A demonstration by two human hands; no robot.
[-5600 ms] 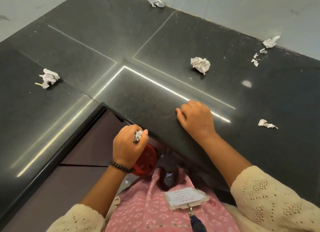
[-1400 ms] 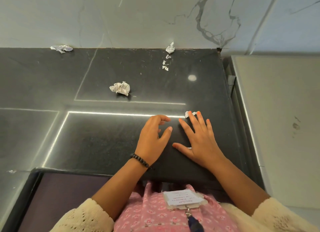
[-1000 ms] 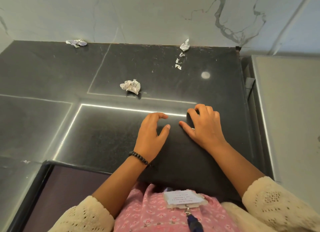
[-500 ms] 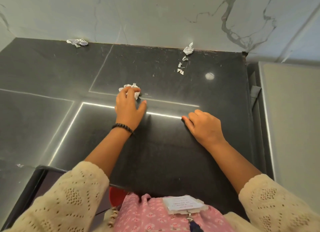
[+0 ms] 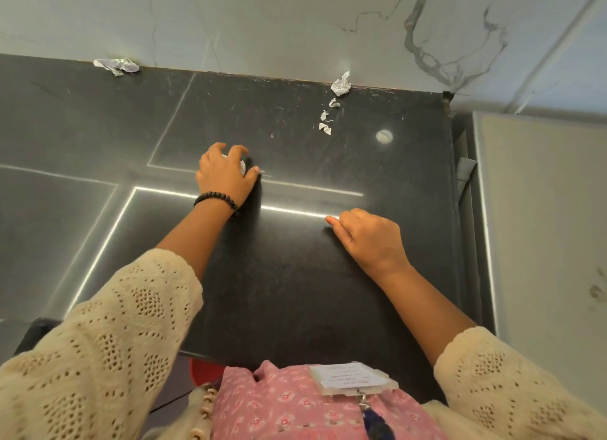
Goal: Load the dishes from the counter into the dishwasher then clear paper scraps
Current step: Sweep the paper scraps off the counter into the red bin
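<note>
My left hand [image 5: 226,176] reaches across the black counter [image 5: 295,285] and its fingers curl over a crumpled white paper ball [image 5: 243,167], of which only a sliver shows by the thumb. My right hand [image 5: 369,239] rests on the counter to the right, knuckles up and fingers curled under; the small paper scrap it closed over is hidden inside. More paper lies along the back wall: a crumpled piece [image 5: 116,65] at the far left, another crumpled piece [image 5: 341,84] in the middle, and small torn bits [image 5: 325,128] just in front of it.
A marble-patterned wall [image 5: 295,22] closes the counter at the back. A grey surface [image 5: 542,226] adjoins the counter's right edge across a narrow gap. Something red [image 5: 201,369] shows below the counter's front edge, beside my pink clothing.
My left hand moved forward and left to the paper ball and closed over it. My right hand curled over the small scrap by its fingertips, which no longer shows on the counter.
</note>
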